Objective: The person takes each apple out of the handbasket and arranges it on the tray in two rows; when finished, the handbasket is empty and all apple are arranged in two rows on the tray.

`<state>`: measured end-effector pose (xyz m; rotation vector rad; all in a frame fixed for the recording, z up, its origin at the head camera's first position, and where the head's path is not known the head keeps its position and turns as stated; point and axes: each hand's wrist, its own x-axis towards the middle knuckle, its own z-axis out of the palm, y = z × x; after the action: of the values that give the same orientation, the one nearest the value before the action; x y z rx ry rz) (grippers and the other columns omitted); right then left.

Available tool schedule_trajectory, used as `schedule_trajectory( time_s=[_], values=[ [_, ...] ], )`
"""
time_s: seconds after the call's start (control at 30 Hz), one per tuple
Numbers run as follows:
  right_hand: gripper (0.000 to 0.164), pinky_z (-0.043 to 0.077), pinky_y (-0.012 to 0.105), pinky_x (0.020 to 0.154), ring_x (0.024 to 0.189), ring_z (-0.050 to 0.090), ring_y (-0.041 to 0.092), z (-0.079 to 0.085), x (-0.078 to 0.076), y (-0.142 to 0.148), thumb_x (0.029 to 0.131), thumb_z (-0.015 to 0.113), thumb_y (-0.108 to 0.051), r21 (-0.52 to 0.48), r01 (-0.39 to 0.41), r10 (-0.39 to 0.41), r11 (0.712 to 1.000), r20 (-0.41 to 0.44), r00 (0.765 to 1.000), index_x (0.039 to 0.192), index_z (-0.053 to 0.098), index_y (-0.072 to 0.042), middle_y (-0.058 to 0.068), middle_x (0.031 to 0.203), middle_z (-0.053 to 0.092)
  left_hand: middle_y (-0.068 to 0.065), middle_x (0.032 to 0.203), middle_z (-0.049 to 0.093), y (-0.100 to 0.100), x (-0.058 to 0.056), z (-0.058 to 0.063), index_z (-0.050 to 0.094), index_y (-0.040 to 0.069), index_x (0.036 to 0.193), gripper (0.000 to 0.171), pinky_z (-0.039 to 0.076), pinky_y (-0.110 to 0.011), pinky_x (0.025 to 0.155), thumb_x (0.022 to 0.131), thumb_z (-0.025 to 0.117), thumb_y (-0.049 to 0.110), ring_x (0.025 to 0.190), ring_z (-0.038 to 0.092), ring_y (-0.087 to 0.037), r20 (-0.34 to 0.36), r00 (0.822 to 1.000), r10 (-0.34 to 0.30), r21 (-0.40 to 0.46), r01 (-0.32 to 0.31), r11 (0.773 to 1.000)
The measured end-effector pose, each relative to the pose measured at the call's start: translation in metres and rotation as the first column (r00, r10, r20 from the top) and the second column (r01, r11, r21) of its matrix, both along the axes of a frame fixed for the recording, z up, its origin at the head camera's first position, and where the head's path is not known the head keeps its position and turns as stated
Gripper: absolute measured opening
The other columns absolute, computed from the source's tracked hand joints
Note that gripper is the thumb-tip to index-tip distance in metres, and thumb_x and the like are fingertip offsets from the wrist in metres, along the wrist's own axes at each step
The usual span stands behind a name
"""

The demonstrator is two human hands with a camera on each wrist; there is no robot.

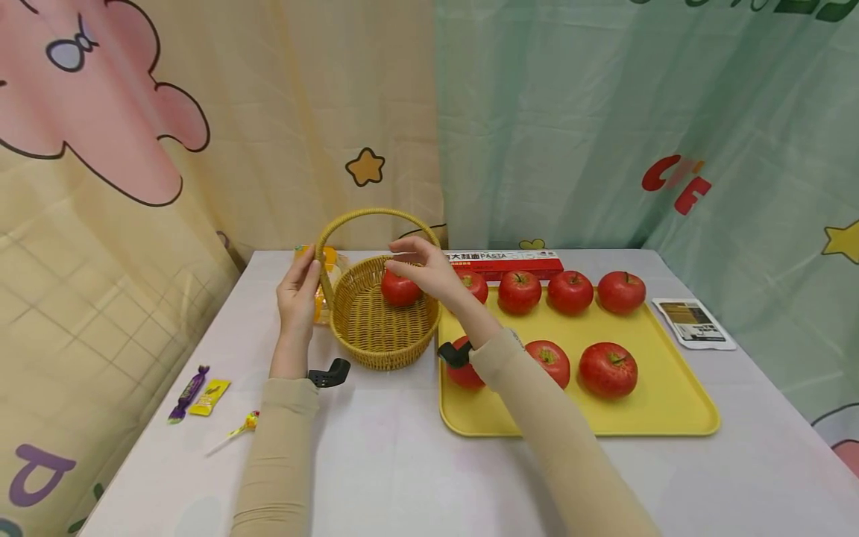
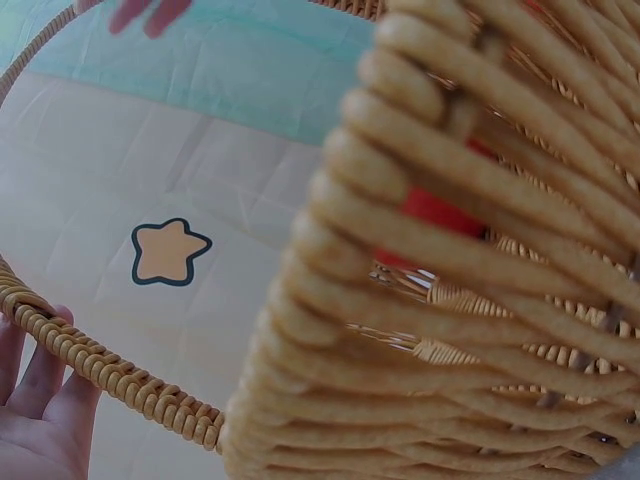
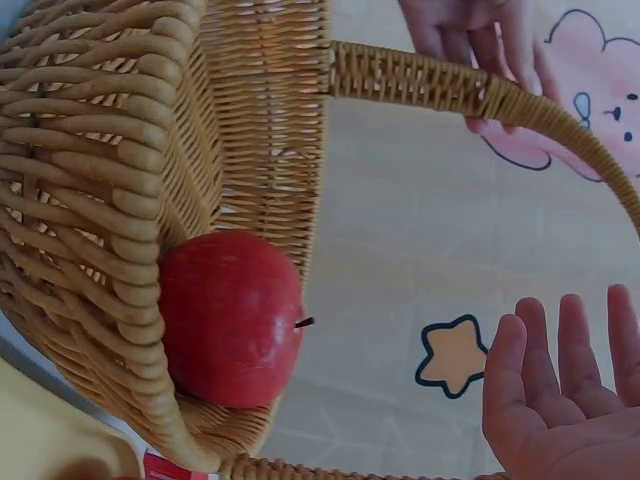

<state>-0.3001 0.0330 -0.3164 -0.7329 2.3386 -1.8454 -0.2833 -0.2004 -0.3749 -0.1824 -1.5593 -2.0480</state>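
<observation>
A woven wicker basket (image 1: 385, 328) with a tall arched handle (image 1: 376, 212) stands on the table. One red apple (image 3: 235, 318) lies inside it against the wall, toward the tray. My left hand (image 1: 297, 293) holds the left side of the handle; in the left wrist view its fingers (image 2: 42, 385) reach behind the wicker. Above the basket is my right hand (image 1: 429, 270), fingers extended and apart, overlapping the apple in the head view. The right wrist view shows that hand's palm with nothing in it.
Right of the basket, a yellow tray (image 1: 661, 406) carries several red apples (image 1: 608, 370). A pasta box (image 1: 517, 262) lies behind it, a white packet (image 1: 694, 324) beside it. An orange package (image 1: 322, 302) sits behind my left hand. Wrapped candies (image 1: 209, 397) and a lollipop (image 1: 248, 423) lie front left.
</observation>
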Motion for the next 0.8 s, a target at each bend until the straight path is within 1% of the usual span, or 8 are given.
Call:
schedule_trajectory(
  time_s=[0.23, 0.43, 0.6, 0.7, 0.8],
  values=[
    [0.041, 0.046, 0.034, 0.095, 0.113, 0.054, 0.018, -0.015, -0.016, -0.012, 0.087, 0.069, -0.025, 0.014, 0.063, -0.064, 0.998, 0.021, 0.998, 0.123, 0.057, -0.008, 0.002, 0.122, 0.058, 0.001, 0.117, 0.060, 0.000, 0.001, 0.000, 0.061, 0.010, 0.126, 0.033, 0.044, -0.023, 0.096, 0.094, 0.057, 0.016, 0.112, 0.055, -0.015, 0.019, 1.000, -0.002, 0.003, 0.002, 1.000],
    [0.038, 0.044, 0.036, 0.098, 0.115, 0.053, 0.020, -0.026, -0.027, -0.020, 0.086, 0.070, -0.024, 0.079, 0.110, -0.112, 0.991, 0.020, 0.994, 0.120, 0.059, -0.011, 0.005, 0.122, 0.058, 0.002, 0.116, 0.060, 0.000, 0.001, 0.001, 0.059, 0.008, 0.128, 0.035, 0.044, -0.024, 0.096, 0.094, 0.057, 0.016, 0.111, 0.055, -0.015, 0.012, 1.000, -0.006, -0.006, 0.006, 1.000],
    [0.041, 0.040, 0.039, 0.102, 0.118, 0.050, 0.020, -0.032, -0.033, -0.025, 0.085, 0.071, -0.026, 0.151, 0.137, -0.142, 0.979, 0.023, 0.990, 0.121, 0.059, -0.013, 0.006, 0.125, 0.056, 0.002, 0.116, 0.061, -0.001, 0.000, 0.000, 0.059, 0.008, 0.128, 0.035, 0.044, -0.024, 0.097, 0.094, 0.057, 0.016, 0.111, 0.055, -0.014, 0.015, 1.000, -0.005, -0.005, 0.005, 1.000],
    [0.043, 0.040, 0.041, 0.102, 0.120, 0.048, 0.024, -0.036, -0.035, -0.026, 0.084, 0.071, -0.026, 0.184, 0.146, -0.152, 0.972, 0.022, 0.988, 0.123, 0.057, -0.013, 0.009, 0.128, 0.054, 0.002, 0.116, 0.061, 0.000, 0.001, 0.000, 0.060, 0.010, 0.127, 0.034, 0.044, -0.023, 0.096, 0.094, 0.057, 0.016, 0.111, 0.055, -0.014, 0.020, 1.000, -0.002, 0.000, 0.002, 1.000],
    [0.047, 0.042, 0.041, 0.099, 0.120, 0.048, 0.028, -0.041, -0.037, -0.027, 0.084, 0.071, -0.027, 0.206, 0.146, -0.155, 0.968, 0.026, 0.988, 0.125, 0.056, -0.012, 0.013, 0.130, 0.052, 0.001, 0.116, 0.061, 0.000, 0.002, 0.001, 0.061, 0.010, 0.126, 0.033, 0.044, -0.023, 0.096, 0.093, 0.058, 0.016, 0.111, 0.055, -0.014, 0.023, 1.000, 0.000, 0.000, 0.000, 1.000]
  ],
)
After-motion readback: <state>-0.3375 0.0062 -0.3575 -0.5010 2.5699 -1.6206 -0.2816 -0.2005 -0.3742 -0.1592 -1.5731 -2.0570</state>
